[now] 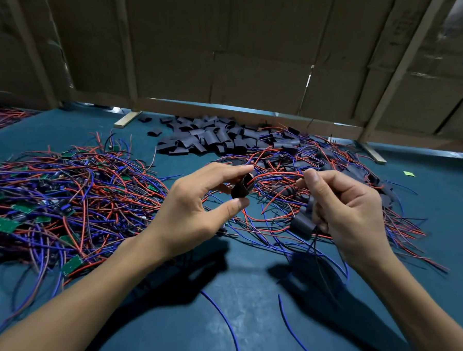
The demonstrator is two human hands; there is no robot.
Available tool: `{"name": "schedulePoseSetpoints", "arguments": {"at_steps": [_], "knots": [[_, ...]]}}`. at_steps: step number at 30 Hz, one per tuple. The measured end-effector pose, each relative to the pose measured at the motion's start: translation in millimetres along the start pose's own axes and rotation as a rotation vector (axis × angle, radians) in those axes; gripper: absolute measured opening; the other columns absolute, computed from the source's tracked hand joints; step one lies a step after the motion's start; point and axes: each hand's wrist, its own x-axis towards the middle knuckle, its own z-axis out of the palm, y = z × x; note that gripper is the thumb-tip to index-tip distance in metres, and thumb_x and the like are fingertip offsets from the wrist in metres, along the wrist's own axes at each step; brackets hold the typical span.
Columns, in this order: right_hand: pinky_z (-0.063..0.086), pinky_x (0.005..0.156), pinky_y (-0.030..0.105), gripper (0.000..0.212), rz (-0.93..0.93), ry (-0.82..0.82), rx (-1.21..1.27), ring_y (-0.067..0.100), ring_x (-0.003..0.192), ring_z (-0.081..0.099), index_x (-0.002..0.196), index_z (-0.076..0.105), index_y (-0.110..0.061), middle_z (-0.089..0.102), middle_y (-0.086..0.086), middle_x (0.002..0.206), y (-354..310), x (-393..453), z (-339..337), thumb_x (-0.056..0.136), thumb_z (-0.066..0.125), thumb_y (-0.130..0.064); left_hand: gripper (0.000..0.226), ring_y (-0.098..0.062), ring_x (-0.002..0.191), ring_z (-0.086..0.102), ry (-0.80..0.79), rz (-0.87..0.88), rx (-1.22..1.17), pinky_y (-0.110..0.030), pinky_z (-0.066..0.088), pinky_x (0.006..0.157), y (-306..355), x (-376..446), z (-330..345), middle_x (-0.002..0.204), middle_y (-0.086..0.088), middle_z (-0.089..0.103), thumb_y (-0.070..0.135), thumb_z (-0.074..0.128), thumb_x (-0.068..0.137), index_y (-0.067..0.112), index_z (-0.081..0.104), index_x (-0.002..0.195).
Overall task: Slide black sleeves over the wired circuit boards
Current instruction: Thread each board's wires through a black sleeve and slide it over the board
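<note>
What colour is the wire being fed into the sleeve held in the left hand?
Red: the thin red wire enters the black sleeve; seen in the head view.

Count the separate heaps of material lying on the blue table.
3. A pile of bare wired boards at left; a pile of loose black sleeves at back centre; a pile of sleeved boards at right, partly hidden behind the hands. More wires at the far-left edge may be a fourth.
</note>
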Motion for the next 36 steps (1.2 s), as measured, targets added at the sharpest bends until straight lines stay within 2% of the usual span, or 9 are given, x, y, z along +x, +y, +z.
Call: {"name": "schedulePoseSetpoints", "arguments": {"at_steps": [3, 5, 8, 11, 18, 25, 29, 32, 36], "knots": [[0.029, 0.048, 0.014, 0.018, -0.077, -0.025, -0.114, 0.001, 0.048, 0.036, 0.080, 0.076, -0.025, 0.052, -0.015, 0.055, 1, 0, -2, 0.094, 0.066, -0.032, 0.042, -0.013, 0.106, 0.067, 0.007, 0.035, 0.037, -0.030, 0.052, 0.095, 1, 0, 0, 0.117, -0.002, 0.070, 0.011, 0.074, 0.088, 0.005, 0.065, 0.128], [0.032, 0.054, 0.010, 0.016, -0.168, -0.071, -0.280, -0.001, 0.054, 0.042, 0.085, 0.077, -0.017, 0.056, -0.013, 0.061, 0, -2, -2, 0.094, 0.068, -0.029, 0.039, -0.011, 0.103, 0.068, 0.000, 0.085, 0.113, -0.026, 0.051, 0.093, 1, 0, 0, 0.113, -0.002, 0.071, 0.009, 0.075, 0.087, 0.003, 0.067, 0.126], [0.038, 0.062, 0.014, 0.016, -0.268, -0.122, -0.408, 0.003, 0.062, 0.053, 0.085, 0.076, -0.011, 0.063, -0.009, 0.072, 1, -5, 4, 0.093, 0.069, -0.024, 0.039, -0.018, 0.103, 0.069, -0.067, 0.193, 0.280, -0.038, 0.055, 0.091, -3, -1, 0, 0.114, -0.007, 0.071, 0.007, 0.077, 0.086, 0.001, 0.068, 0.124], [0.034, 0.060, 0.012, 0.014, -0.297, -0.078, -0.422, 0.002, 0.059, 0.047, 0.086, 0.075, -0.012, 0.054, -0.021, 0.067, 2, -7, 8, 0.094, 0.069, -0.022, 0.041, -0.022, 0.106, 0.069, -0.070, 0.236, 0.346, -0.044, 0.055, 0.088, -5, -4, 2, 0.117, -0.008, 0.071, 0.009, 0.078, 0.086, 0.001, 0.067, 0.125], [0.031, 0.055, 0.012, 0.012, -0.263, 0.040, -0.284, 0.001, 0.053, 0.039, 0.085, 0.069, -0.030, 0.051, -0.016, 0.064, 1, -2, -4, 0.096, 0.068, -0.027, 0.047, -0.011, 0.106, 0.067, -0.022, 0.151, 0.203, -0.025, 0.049, 0.097, -5, -1, -1, 0.116, -0.004, 0.070, 0.008, 0.079, 0.085, 0.001, 0.064, 0.129], [0.029, 0.056, 0.010, 0.011, -0.311, 0.021, -0.291, 0.000, 0.054, 0.038, 0.085, 0.067, -0.029, 0.045, -0.014, 0.064, -3, 0, -7, 0.096, 0.067, -0.028, 0.045, -0.014, 0.105, 0.070, 0.002, 0.030, 0.014, -0.033, 0.053, 0.099, -7, -3, 2, 0.116, -0.003, 0.071, 0.011, 0.075, 0.087, 0.005, 0.063, 0.130], [0.029, 0.056, 0.012, 0.013, -0.315, -0.017, -0.300, 0.002, 0.054, 0.037, 0.083, 0.070, -0.019, 0.044, -0.008, 0.061, -3, 0, -10, 0.095, 0.068, -0.024, 0.045, -0.016, 0.103, 0.072, -0.012, -0.021, -0.064, -0.038, 0.055, 0.098, -6, -4, 1, 0.114, -0.005, 0.072, 0.012, 0.074, 0.086, 0.008, 0.062, 0.130], [0.031, 0.057, 0.018, 0.013, -0.342, -0.083, -0.340, 0.008, 0.055, 0.040, 0.082, 0.073, -0.011, 0.049, 0.002, 0.062, -4, -1, -11, 0.091, 0.071, -0.020, 0.043, -0.013, 0.101, 0.070, -0.023, 0.082, 0.080, -0.031, 0.054, 0.095, -6, -2, 1, 0.112, -0.004, 0.072, 0.010, 0.077, 0.087, 0.003, 0.065, 0.127], [0.041, 0.061, 0.022, 0.012, -0.353, -0.236, -0.425, 0.011, 0.066, 0.057, 0.089, 0.077, -0.012, 0.061, -0.004, 0.074, -5, -5, -1, 0.091, 0.074, -0.023, 0.028, -0.018, 0.094, 0.072, -0.027, 0.200, 0.237, -0.033, 0.057, 0.086, -5, -4, 6, 0.106, -0.007, 0.075, 0.001, 0.076, 0.086, 0.000, 0.073, 0.114]]}}
